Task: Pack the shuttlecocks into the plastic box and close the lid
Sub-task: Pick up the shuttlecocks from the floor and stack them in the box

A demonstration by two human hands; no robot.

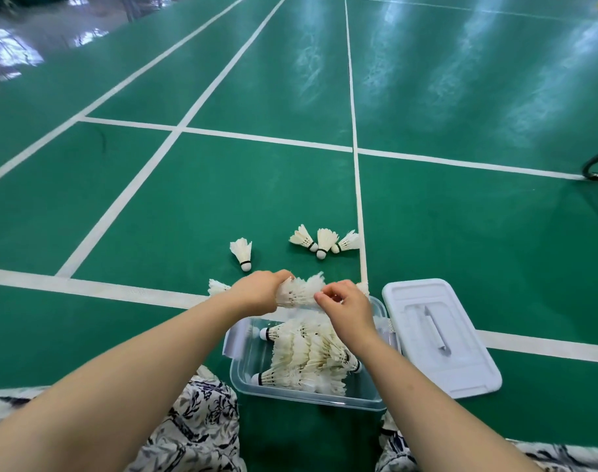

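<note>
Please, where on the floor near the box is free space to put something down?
Free: green floor left of the plastic box, below the white line. Also between the single shuttlecock and the group of three. Crowded: right of the box, where the lid lies.

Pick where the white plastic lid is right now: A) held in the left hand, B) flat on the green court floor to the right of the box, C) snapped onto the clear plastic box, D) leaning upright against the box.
B: the white plastic lid lies flat on the green court floor right of the open clear plastic box, while both hands hold shuttlecocks.
</note>
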